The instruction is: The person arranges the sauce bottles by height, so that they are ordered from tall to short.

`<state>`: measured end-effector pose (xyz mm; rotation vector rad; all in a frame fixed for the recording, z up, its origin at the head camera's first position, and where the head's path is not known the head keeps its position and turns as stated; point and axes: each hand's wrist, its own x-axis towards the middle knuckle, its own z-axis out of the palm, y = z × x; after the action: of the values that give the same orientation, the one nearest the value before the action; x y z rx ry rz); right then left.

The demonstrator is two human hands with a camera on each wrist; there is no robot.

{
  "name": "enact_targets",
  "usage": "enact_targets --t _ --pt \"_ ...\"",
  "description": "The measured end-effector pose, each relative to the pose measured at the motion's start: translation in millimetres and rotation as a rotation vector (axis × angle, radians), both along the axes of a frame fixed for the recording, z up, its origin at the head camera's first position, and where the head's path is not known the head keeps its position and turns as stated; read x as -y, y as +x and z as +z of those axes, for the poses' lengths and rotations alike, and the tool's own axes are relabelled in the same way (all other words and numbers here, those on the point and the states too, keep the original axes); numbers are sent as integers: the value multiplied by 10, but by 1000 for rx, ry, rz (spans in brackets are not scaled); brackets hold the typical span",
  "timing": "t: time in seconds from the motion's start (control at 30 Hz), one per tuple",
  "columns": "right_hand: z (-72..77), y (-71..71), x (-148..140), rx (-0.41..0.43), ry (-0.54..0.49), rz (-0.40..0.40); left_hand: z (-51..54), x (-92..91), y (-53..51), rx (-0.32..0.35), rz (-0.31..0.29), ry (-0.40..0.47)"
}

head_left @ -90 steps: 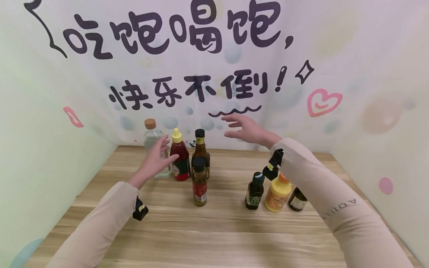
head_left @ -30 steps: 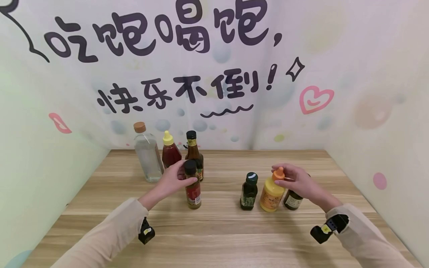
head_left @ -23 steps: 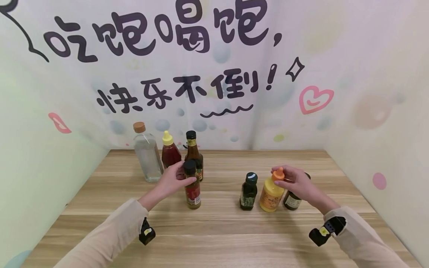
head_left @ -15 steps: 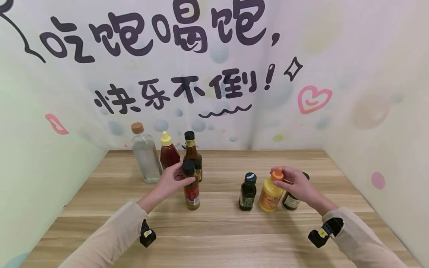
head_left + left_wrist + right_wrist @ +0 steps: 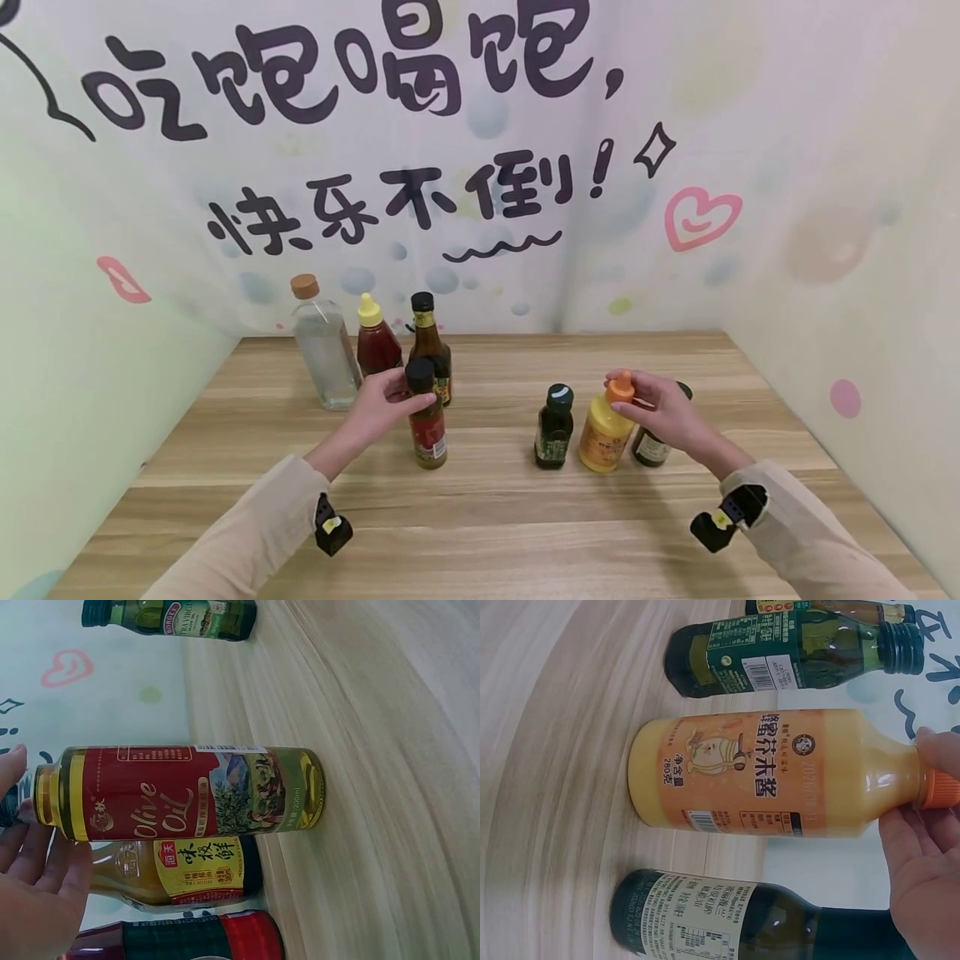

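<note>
On the counter [image 5: 487,542], the left hand [image 5: 369,415] grips the oil bottle [image 5: 430,432]; the right hand [image 5: 672,414] pinches the yellow bottle [image 5: 603,437], between a green bottle [image 5: 553,437] and dark bottle [image 5: 651,450]. Behind stand a partly hidden brown bottle [image 5: 430,340], red bottle [image 5: 378,347] and clear bottle [image 5: 326,354].

A: Red-labelled bottle [image 5: 195,791]?
B: "Olive Oil", 200ml.
A: Yellow bottle [image 5: 780,772]?
B: "蜂蜜芥末酱", 280克.
A: Brown bottle [image 5: 199,874], small green bottle [image 5: 202,616]?
B: Brown, "味极鲜"; green, "VIRGIN".
A: Back wall [image 5: 615,275]?
B: "吃饱喝饱,快乐不倒!"

Soft, even light casts faint shadows on the tabletop [image 5: 495,542]. Both wrist views appear dimmer than the head view.
</note>
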<state>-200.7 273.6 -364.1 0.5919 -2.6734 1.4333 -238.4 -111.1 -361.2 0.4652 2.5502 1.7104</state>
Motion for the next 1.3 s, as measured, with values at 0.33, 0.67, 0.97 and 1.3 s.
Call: enact_targets --t 0.33,0.67,0.97,1.3 --pt "-21 -11 -5 -12 -6 15 -14 -39 54 -22 70 23" --pt "-32 -11 -5 -8 -19 12 11 -84 37 -64 65 31" --pt "-28 -4 -9 -21 -24 13 158 -160 -4 -112 15 12" --pt "-21 0 1 1 -19 3 230 -317 -27 -116 -25 54"
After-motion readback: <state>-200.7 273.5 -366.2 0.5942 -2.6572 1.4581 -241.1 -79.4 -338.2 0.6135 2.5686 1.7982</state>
